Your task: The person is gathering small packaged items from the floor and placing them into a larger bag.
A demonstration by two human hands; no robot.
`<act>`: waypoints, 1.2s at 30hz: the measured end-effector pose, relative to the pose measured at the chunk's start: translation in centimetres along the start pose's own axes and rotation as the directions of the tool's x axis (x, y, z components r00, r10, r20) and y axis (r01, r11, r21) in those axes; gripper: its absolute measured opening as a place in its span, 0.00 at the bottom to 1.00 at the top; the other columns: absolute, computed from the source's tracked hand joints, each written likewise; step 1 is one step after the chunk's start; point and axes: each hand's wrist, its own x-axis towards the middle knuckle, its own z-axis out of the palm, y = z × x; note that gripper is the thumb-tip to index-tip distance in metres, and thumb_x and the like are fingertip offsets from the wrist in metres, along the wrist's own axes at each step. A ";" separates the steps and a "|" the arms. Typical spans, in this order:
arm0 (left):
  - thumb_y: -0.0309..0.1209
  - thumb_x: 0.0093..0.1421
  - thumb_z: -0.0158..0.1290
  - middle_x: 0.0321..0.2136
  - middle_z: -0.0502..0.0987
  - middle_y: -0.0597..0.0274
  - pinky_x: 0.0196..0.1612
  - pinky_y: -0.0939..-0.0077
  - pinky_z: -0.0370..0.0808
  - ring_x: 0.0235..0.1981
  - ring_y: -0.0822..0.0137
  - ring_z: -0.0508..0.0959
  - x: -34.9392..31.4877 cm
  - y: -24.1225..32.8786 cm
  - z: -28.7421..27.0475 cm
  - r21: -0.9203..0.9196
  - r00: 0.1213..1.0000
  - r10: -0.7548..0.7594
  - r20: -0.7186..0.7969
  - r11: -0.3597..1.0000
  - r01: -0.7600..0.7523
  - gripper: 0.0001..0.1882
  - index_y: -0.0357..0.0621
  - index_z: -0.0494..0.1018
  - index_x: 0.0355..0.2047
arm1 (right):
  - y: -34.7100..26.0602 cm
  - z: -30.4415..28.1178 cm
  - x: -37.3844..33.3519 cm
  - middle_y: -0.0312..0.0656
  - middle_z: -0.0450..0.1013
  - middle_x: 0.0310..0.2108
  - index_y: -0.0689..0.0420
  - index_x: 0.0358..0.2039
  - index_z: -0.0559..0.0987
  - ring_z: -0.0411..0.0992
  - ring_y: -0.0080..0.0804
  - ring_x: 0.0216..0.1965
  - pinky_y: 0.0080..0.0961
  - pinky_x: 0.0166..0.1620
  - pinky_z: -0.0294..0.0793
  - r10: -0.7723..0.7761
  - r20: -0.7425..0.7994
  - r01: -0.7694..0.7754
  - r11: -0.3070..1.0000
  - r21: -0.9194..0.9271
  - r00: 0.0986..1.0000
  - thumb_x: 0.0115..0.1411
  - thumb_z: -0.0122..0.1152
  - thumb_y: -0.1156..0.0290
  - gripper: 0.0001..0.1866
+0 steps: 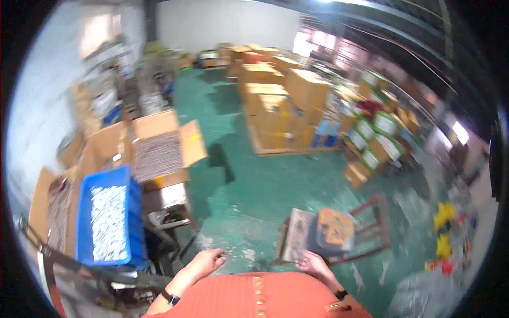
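Observation:
In front of my body my left hand [208, 261] hangs in the air over the green floor, fingers loosely bent and apart, with nothing in it. My right hand [315, 263] is likewise free of any object, its fingers a little spread and slightly blurred. It is nearest to a wooden chair [380, 225], overlapping in view the edge of a flat greyish board [298, 233] on it. Beside the board is a dark grey container with an orange-tan top [336, 229]. Whether my right hand touches the board I cannot tell.
At left a blue plastic crate [135, 233] holds many small white pieces. Behind it, open cartons [193, 143] contain thin brownish strips. Taped cardboard boxes [270, 116] stack up ahead, with green-and-white boxes [384, 123] to the right. Clear plastic bags [424, 294] lie lower right.

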 end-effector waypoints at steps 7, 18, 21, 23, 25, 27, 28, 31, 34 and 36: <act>0.41 0.64 0.50 0.41 0.80 0.45 0.47 0.54 0.75 0.45 0.45 0.79 -0.7 -5.2 -4.2 -0.007 0.995 -0.065 -0.074 0.998 0.064 0.19 0.45 0.74 0.51 | -3.6 11.8 5.9 0.43 0.70 0.29 0.63 0.49 0.72 0.70 0.39 0.35 0.38 0.46 0.73 0.077 0.136 -0.067 0.995 -0.079 0.988 0.67 0.49 0.74 0.12; 0.42 0.64 0.51 0.38 0.79 0.41 0.46 0.54 0.75 0.42 0.43 0.79 -0.7 -10.6 -6.7 -0.139 0.942 -0.253 -0.219 0.964 0.226 0.19 0.45 0.74 0.50 | -7.3 19.2 18.4 0.46 0.69 0.36 0.60 0.54 0.69 0.69 0.43 0.39 0.40 0.46 0.72 0.254 0.204 -0.200 0.947 -0.251 0.945 0.67 0.52 0.72 0.16; 0.41 0.64 0.51 0.37 0.79 0.41 0.46 0.54 0.75 0.42 0.43 0.79 2.1 -10.9 -8.1 -0.171 0.935 -0.280 -0.216 0.954 0.246 0.18 0.46 0.75 0.50 | -9.1 19.1 22.8 0.47 0.70 0.38 0.60 0.55 0.69 0.70 0.45 0.39 0.43 0.44 0.73 0.315 0.220 -0.256 0.932 -0.258 0.923 0.66 0.52 0.73 0.17; 0.42 0.64 0.51 0.37 0.79 0.41 0.45 0.55 0.75 0.41 0.44 0.79 4.8 -10.8 -9.4 -0.182 0.931 -0.281 -0.234 0.953 0.242 0.18 0.46 0.75 0.49 | -10.8 18.9 25.9 0.46 0.71 0.37 0.60 0.55 0.70 0.71 0.44 0.38 0.42 0.42 0.74 0.330 0.196 -0.272 0.923 -0.273 0.924 0.65 0.54 0.73 0.18; 0.43 0.64 0.51 0.38 0.79 0.41 0.45 0.56 0.76 0.42 0.44 0.79 8.1 -10.7 -10.8 -0.170 0.933 -0.247 -0.263 0.963 0.208 0.19 0.46 0.75 0.50 | -12.9 18.6 28.7 0.46 0.71 0.36 0.60 0.55 0.70 0.72 0.43 0.36 0.41 0.41 0.74 0.344 0.167 -0.290 0.915 -0.281 0.924 0.64 0.55 0.73 0.18; 0.42 0.65 0.51 0.38 0.80 0.43 0.44 0.58 0.76 0.40 0.47 0.80 12.2 -11.0 -11.5 -0.165 0.937 -0.199 -0.286 0.974 0.156 0.19 0.46 0.75 0.50 | -15.4 18.2 31.1 0.43 0.72 0.32 0.60 0.53 0.72 0.72 0.39 0.32 0.37 0.39 0.75 0.266 0.132 -0.211 0.921 -0.329 0.955 0.62 0.59 0.73 0.18; 0.42 0.65 0.51 0.38 0.80 0.45 0.42 0.60 0.77 0.37 0.51 0.82 14.1 -11.2 -12.1 -0.161 0.934 -0.160 -0.320 0.981 0.113 0.19 0.46 0.75 0.51 | -17.0 19.1 31.1 0.41 0.72 0.30 0.60 0.49 0.75 0.72 0.37 0.30 0.34 0.37 0.75 0.185 0.178 -0.098 0.907 -0.409 0.966 0.62 0.61 0.72 0.15; 0.40 0.66 0.51 0.37 0.81 0.50 0.39 0.65 0.78 0.32 0.60 0.83 21.0 -8.8 -16.0 -0.406 0.954 -0.225 -0.199 0.905 0.129 0.18 0.44 0.75 0.51 | -22.4 18.3 34.8 0.36 0.73 0.27 0.56 0.40 0.78 0.75 0.32 0.33 0.29 0.37 0.77 0.308 0.024 -0.296 0.931 -0.212 0.951 0.59 0.67 0.66 0.12; 0.40 0.67 0.51 0.35 0.81 0.56 0.39 0.70 0.78 0.31 0.68 0.82 27.3 -8.9 -19.0 -0.388 0.947 -0.242 -0.213 0.910 0.145 0.18 0.44 0.74 0.52 | -26.7 15.0 40.9 0.40 0.74 0.32 0.59 0.49 0.77 0.74 0.33 0.34 0.30 0.37 0.77 0.219 0.039 -0.205 0.953 -0.223 0.975 0.62 0.62 0.67 0.16; 0.39 0.67 0.51 0.34 0.80 0.62 0.40 0.72 0.77 0.33 0.71 0.81 29.8 -9.3 -20.1 -0.443 0.926 -0.298 -0.232 0.880 0.172 0.18 0.44 0.74 0.53 | -29.9 16.7 41.6 0.41 0.75 0.41 0.56 0.49 0.78 0.72 0.33 0.43 0.34 0.49 0.74 0.201 0.091 -0.166 0.940 -0.297 0.975 0.67 0.56 0.67 0.13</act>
